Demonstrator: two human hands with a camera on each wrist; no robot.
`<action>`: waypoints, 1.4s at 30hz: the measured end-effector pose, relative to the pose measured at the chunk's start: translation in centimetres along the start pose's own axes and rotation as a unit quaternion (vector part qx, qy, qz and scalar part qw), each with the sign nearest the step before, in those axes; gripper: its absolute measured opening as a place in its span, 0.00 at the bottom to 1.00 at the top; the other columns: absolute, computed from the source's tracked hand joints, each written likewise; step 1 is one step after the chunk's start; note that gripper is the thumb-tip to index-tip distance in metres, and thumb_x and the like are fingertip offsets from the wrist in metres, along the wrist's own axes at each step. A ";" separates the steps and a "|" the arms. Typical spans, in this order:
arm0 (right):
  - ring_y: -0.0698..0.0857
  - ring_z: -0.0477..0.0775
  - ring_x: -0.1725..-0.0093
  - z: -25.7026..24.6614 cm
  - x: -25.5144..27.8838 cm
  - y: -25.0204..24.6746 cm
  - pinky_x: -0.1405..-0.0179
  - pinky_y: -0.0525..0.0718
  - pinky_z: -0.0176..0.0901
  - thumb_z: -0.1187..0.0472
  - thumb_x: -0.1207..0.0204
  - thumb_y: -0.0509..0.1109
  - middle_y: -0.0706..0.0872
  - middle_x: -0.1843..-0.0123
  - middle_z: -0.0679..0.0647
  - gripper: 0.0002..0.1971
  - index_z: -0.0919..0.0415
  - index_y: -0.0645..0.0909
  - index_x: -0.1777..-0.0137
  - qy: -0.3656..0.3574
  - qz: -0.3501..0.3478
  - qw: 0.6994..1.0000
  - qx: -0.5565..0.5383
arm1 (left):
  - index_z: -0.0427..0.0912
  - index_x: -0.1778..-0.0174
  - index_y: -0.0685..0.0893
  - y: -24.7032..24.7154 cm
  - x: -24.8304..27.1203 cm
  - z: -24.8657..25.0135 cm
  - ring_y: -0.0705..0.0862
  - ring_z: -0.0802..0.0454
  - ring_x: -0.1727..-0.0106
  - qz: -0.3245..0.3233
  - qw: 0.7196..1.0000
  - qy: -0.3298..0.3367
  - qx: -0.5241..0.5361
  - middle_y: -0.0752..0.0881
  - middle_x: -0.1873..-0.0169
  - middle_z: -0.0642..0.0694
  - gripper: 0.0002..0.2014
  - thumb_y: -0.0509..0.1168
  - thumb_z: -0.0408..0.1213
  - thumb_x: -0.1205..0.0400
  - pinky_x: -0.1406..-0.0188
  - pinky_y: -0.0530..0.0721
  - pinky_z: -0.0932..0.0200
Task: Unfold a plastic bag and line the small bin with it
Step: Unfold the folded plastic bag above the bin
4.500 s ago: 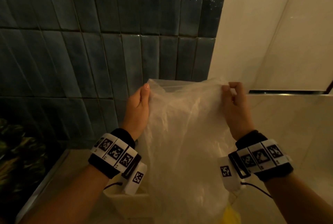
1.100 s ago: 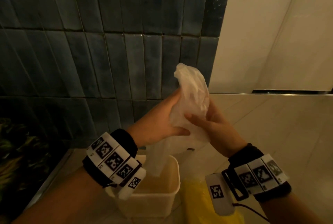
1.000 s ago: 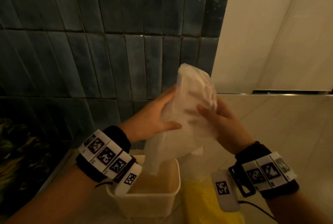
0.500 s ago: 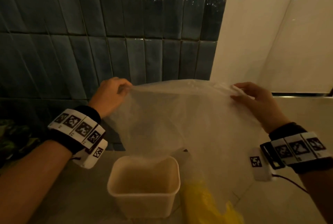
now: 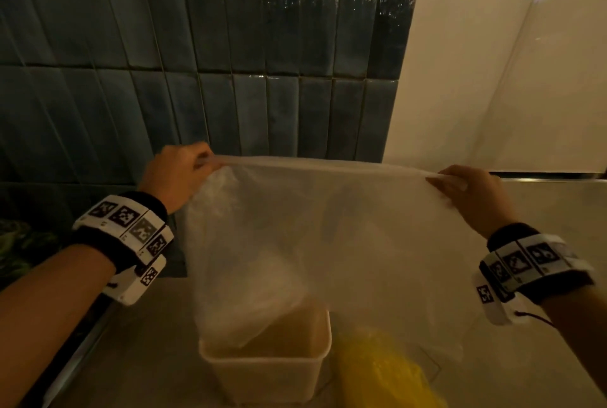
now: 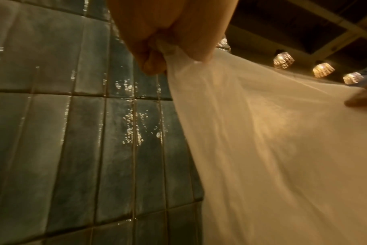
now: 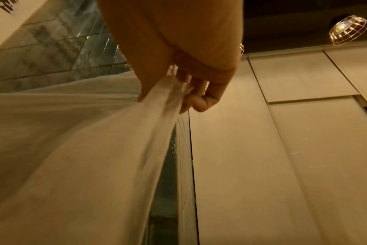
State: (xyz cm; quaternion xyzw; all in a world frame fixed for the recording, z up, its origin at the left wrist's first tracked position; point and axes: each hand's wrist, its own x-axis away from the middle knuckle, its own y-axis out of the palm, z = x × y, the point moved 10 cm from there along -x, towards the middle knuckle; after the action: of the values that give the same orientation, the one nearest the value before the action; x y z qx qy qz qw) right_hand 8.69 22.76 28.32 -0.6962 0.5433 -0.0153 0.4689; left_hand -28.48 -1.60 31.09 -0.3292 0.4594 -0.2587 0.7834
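Dim, warm amber light throughout — ceiling lamps (image 6: 323, 72) flare in the left wrist view, glare speckles the glossy dark blue wall tiles (image 5: 295, 13), and both wrist views are soft, blurred and bowed at the edges.

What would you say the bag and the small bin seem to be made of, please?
Bag: thin translucent plastic film, it seems; the bin and a yellow object show through it, and it gathers into fine creases where gripped. Bin: probably moulded plastic, cream, matte, with smooth walls and rounded rim.

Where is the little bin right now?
In the head view, the small bin stands on the floor low in the middle, under the stretched plastic bag, with something yellow right beside it.
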 end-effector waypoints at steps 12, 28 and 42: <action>0.85 0.35 0.71 4.7 -0.2 -1.2 0.68 0.82 0.30 0.58 0.20 0.65 0.86 0.66 0.46 0.04 0.55 0.81 0.51 0.086 0.116 0.950 -0.278 | 0.57 0.62 0.80 -1.2 0.1 -5.0 0.82 0.57 0.59 0.010 0.989 -0.065 0.129 0.82 0.65 0.56 0.12 0.74 0.34 0.28 0.61 0.78 0.74; 0.73 0.54 0.63 3.5 1.0 -2.8 0.77 0.68 0.33 0.54 0.13 0.50 0.74 0.64 0.53 0.14 0.61 0.72 0.52 0.120 0.213 0.950 -0.193 | 0.40 0.39 0.74 0.8 0.5 -4.2 0.72 0.52 0.50 0.204 0.921 -0.214 0.255 0.74 0.52 0.43 0.12 0.47 0.35 0.12 0.53 0.66 0.63; 0.70 0.50 0.58 2.1 0.9 -4.3 0.65 0.63 0.36 0.54 0.13 0.49 0.70 0.66 0.49 0.14 0.61 0.69 0.54 0.076 0.239 0.954 -0.167 | 0.42 0.45 0.73 -2.1 1.4 -3.3 0.75 0.51 0.61 0.272 0.927 -0.142 0.216 0.74 0.65 0.49 0.13 0.45 0.42 0.12 0.57 0.69 0.59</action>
State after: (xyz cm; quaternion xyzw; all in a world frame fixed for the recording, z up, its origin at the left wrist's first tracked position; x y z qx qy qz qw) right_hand 13.39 23.21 29.61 -0.6115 0.7224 0.1357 0.2930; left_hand -31.04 -4.86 30.70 -0.0476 0.3479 -0.0797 0.9329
